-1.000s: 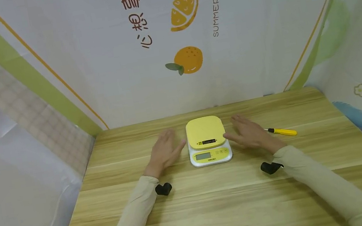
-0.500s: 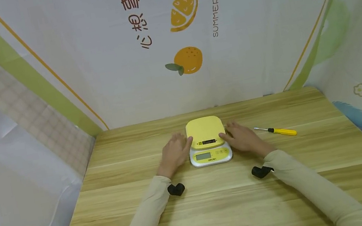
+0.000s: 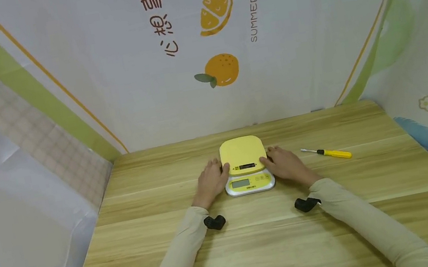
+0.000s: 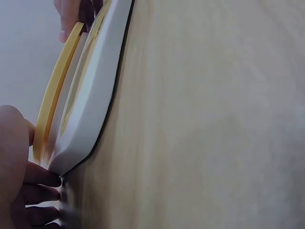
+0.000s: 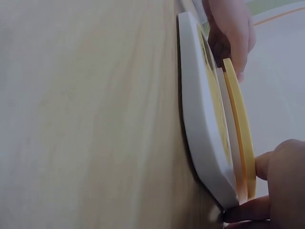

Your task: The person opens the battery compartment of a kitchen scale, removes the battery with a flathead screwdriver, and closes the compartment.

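Observation:
A kitchen scale (image 3: 248,185) with a white base and a yellow weighing plate (image 3: 241,152) lies on the wooden table, its display side toward me. From the left my left hand (image 3: 210,182) grips it, thumb against the plate's edge and fingers at the base's side, as the left wrist view shows the fingers (image 4: 42,175) low by the base. My right hand (image 3: 287,166) holds the opposite side the same way; in the right wrist view its thumb (image 5: 263,164) touches the yellow plate. The far fingertips are partly hidden.
A screwdriver (image 3: 333,153) with a yellow handle lies right of my right hand. The wooden table (image 3: 259,249) meets a white printed cloth (image 3: 294,82) at its back edge, with more cloth at both sides.
Both hands have moved inward from beside the scale and now hold its left and right sides. The screwdriver's shaft, earlier behind my right hand, is uncovered. The scale looks unmoved.

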`<act>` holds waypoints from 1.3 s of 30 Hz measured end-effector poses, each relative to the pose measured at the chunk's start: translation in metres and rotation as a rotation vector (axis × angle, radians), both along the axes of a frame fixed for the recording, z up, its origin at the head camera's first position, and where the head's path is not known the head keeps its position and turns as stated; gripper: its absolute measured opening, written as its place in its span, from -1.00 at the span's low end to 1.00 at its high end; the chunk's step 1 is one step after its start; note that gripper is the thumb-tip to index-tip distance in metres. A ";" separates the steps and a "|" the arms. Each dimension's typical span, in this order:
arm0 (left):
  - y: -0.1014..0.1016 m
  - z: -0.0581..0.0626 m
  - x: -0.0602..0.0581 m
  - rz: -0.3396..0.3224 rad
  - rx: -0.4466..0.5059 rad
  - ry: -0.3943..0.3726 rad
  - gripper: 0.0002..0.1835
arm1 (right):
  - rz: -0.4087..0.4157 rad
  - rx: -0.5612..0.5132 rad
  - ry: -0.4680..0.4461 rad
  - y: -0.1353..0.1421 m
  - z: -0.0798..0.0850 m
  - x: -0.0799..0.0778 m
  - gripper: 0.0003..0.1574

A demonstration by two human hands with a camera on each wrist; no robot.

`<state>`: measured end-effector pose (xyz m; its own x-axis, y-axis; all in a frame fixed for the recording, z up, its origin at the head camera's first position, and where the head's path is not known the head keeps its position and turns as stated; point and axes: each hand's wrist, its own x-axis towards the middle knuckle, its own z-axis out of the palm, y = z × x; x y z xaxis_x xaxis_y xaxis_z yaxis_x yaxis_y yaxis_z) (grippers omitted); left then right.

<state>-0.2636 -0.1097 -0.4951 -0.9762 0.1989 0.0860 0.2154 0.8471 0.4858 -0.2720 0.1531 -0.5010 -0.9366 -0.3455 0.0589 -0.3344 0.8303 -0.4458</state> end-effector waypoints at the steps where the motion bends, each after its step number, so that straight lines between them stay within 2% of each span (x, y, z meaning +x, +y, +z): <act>1: 0.000 -0.001 0.000 -0.003 0.018 -0.002 -0.44 | -0.002 -0.005 -0.001 -0.001 0.000 0.000 -0.24; 8: 0.000 -0.002 -0.003 0.020 0.185 -0.060 -0.44 | -0.013 -0.048 0.011 -0.007 -0.002 -0.001 -0.30; 17: 0.002 0.001 0.001 0.086 0.339 -0.134 -0.47 | -0.086 -0.112 -0.044 -0.013 -0.002 0.000 -0.34; 21: 0.002 0.002 0.002 0.098 0.418 -0.130 -0.53 | -0.119 -0.153 -0.098 -0.013 -0.001 -0.001 -0.32; 26: 0.001 0.000 0.002 0.102 0.461 -0.093 -0.51 | -0.172 -0.200 -0.160 -0.012 0.004 0.000 -0.29; 30: 0.001 -0.001 0.003 0.110 0.535 -0.066 -0.46 | -0.208 -0.237 -0.166 -0.012 0.007 0.004 -0.29; 35: -0.001 0.000 0.005 0.148 0.626 -0.125 -0.38 | -0.209 -0.281 -0.136 -0.012 0.012 0.008 -0.32; 39: -0.003 0.000 0.007 0.148 0.678 -0.157 -0.36 | -0.196 -0.296 -0.145 -0.010 0.016 0.009 -0.33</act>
